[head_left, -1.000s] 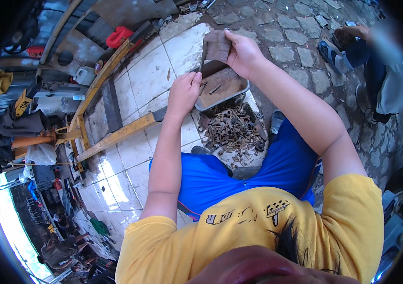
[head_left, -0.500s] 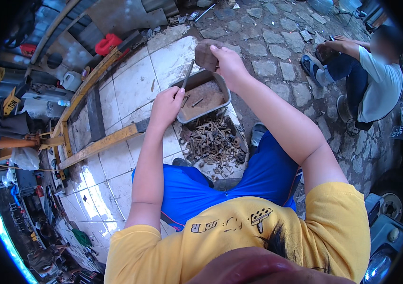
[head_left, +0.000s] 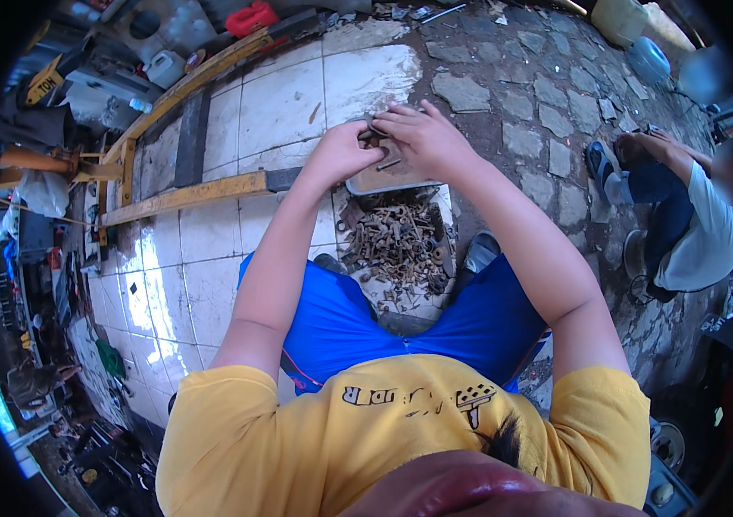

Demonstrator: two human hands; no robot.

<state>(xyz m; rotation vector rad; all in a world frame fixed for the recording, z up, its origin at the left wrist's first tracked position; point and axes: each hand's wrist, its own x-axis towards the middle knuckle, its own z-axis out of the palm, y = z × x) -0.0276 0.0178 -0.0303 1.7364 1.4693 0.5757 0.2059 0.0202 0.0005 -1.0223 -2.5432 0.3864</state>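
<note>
Over a grey rectangular metal tray [head_left: 392, 184] with a brownish bottom, both my hands meet. The fingers of my left hand [head_left: 340, 155] are bent round something dark, small and mostly hidden. From the right, my right hand [head_left: 431, 145] reaches across it, thumb and fingers on the same dark piece [head_left: 373, 136], some fingertips raised. Its kind cannot be made out between the hands. A short thin metal rod [head_left: 390, 164] lies in the tray. Just nearer to me, a heap of rusty bolts and nuts [head_left: 396, 246] spreads on the tiles between my feet.
A yellow and black metal frame [head_left: 194, 196] lies on white tiles [head_left: 284, 99] to the left. Behind it stand a red jug [head_left: 252, 19] and a white jug [head_left: 164, 69]. At right, a seated person [head_left: 698, 207] is on the stone paving [head_left: 547, 159].
My hands have come together over the tray; before, they were apart, the left with a thin metal rod, the right with a flat brown piece. The view has shifted a little.
</note>
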